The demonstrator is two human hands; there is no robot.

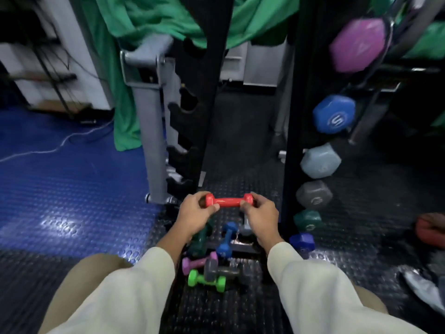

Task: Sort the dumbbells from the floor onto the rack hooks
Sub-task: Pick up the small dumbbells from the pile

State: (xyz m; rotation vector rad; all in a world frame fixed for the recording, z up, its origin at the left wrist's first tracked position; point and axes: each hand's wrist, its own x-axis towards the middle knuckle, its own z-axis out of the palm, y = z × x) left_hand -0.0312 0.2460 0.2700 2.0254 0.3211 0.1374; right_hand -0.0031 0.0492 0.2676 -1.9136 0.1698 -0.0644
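A small red dumbbell is held level between my hands, low in front of the black rack. My left hand grips its left head and my right hand grips its right head. Under my wrists several dumbbells lie on the floor: a dark green one, a blue one, a pink one, a grey one and a bright green one. The rack's left post has empty hooks. Its right post carries several dumbbells, among them purple, blue and pale blue.
A grey metal frame stands just left of the rack, with green cloth draped over it. A white cable runs across the blue studded mat at left. A red-orange object lies on the black floor at right.
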